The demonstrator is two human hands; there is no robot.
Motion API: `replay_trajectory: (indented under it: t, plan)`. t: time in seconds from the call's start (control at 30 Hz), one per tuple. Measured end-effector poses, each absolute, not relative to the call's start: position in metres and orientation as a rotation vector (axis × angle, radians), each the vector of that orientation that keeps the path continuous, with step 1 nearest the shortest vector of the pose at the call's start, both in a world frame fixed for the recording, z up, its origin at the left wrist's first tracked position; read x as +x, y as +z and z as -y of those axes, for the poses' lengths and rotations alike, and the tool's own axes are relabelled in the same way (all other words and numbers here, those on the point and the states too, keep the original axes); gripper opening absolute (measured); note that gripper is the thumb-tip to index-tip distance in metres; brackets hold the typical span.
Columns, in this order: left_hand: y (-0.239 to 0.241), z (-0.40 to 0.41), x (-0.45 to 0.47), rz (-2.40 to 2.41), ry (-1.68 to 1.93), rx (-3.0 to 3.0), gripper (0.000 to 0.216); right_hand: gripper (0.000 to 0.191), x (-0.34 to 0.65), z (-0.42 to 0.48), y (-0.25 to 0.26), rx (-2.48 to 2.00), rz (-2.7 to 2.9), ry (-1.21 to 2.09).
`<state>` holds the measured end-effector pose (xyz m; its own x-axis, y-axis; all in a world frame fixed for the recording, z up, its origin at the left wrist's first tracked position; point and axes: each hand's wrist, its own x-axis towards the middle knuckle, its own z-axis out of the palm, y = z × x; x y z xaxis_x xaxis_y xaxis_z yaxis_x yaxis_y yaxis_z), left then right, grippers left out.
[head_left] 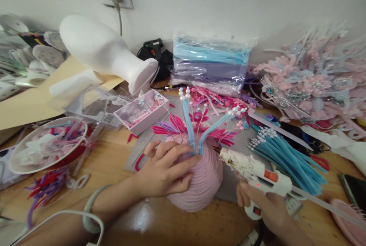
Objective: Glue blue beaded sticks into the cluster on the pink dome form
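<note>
On the wooden table sits a ball of pale pink yarn (197, 185), with pink and purple chenille petals (171, 127) fanned out behind its top. Two light blue chenille stems (188, 120) tipped with white pearl beads stand up in a V from it. My left hand (168, 168) lies over the ball, its fingertips pressed against the base of the blue stems. In my right hand (265, 204) is a white hot glue gun (257, 171), fingers wrapped round its handle. Its nozzle points left, close to the base of the stems. A clear glue stick (323, 202) sticks out of its back.
Beaded blue stems (288, 158) lie in a bundle at right, near a phone (354, 192). Behind stand a white mannequin head (97, 47), a plastic-wrapped pack of stems (210, 65) and a box of beads (141, 112). A scrap bowl (17, 168) is at left.
</note>
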<state>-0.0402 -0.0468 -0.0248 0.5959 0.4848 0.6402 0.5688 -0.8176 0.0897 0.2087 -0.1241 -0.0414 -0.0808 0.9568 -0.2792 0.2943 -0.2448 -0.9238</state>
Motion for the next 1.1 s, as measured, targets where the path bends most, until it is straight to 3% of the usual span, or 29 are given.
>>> replay_trajectory:
  t: [0.7, 0.93, 1.1]
  plan:
    - [-0.022, 0.045, -0.04, 0.865, -1.012, -2.714, 0.022, 0.053, 0.212, 0.13, -0.042, -1.685, 1.448, 1.311]
    - [-0.02, 0.044, -0.041, 0.839, -0.964, -2.732, 0.025, 0.051, 0.227, 0.12, -0.039, -1.506, 1.322, 1.432]
    - [-0.027, 0.046, -0.043, 0.856, -1.003, -2.695, 0.03, 0.029, 0.223, 0.111, -0.029, -1.419, 0.942, 1.278]
